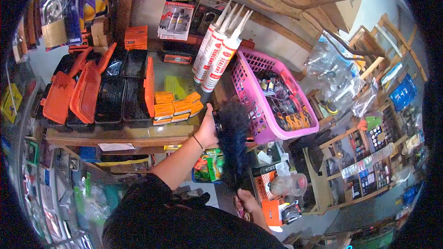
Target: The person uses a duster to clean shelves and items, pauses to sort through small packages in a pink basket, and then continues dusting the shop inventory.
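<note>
A dark, fluffy duster stands upright in the middle of the view, blurred at its edges. My right hand is closed round its lower end. My left hand is beside the duster's upper part, at the counter's edge, near a small dark item; its fingers are mostly hidden. Left of that hand, small orange-yellow boxes are stacked on the glass counter. Behind it stand white sealant tubes with long nozzles. The pink basket, full of small packaged goods, is right of the duster.
Black cases with orange lids fill the counter's left side. A hanging padlock pack is at the upper left. Wooden compartment shelves and plastic bags are on the right. Below the basket are a clear container and orange boxes.
</note>
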`<move>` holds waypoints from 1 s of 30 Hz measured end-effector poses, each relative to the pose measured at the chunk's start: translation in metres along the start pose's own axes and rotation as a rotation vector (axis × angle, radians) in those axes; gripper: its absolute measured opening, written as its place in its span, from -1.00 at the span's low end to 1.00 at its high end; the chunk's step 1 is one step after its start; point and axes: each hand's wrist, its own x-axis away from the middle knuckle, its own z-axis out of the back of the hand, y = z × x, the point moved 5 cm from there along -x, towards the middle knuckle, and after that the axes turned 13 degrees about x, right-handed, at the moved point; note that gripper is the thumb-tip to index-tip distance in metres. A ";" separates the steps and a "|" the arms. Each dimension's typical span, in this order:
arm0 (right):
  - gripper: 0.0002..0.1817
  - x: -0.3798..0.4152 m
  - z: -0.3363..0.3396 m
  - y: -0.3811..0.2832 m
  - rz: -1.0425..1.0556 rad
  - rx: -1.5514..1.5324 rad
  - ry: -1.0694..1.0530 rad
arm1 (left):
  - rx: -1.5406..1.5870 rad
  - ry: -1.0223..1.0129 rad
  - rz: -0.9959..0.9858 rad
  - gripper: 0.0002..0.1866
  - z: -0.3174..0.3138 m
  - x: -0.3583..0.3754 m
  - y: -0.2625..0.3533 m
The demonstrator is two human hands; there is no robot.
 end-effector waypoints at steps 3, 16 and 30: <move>-0.55 -0.001 -0.004 0.001 0.108 0.154 -0.169 | 0.111 -0.457 0.196 0.01 0.023 -0.019 0.002; -0.57 0.007 -0.008 -0.004 0.010 -0.083 -0.086 | -0.043 -0.012 -0.009 0.03 -0.009 0.002 -0.005; -0.56 -0.023 0.013 -0.017 0.145 -0.041 -0.314 | 0.125 -0.075 -0.067 -0.10 -0.016 0.004 -0.004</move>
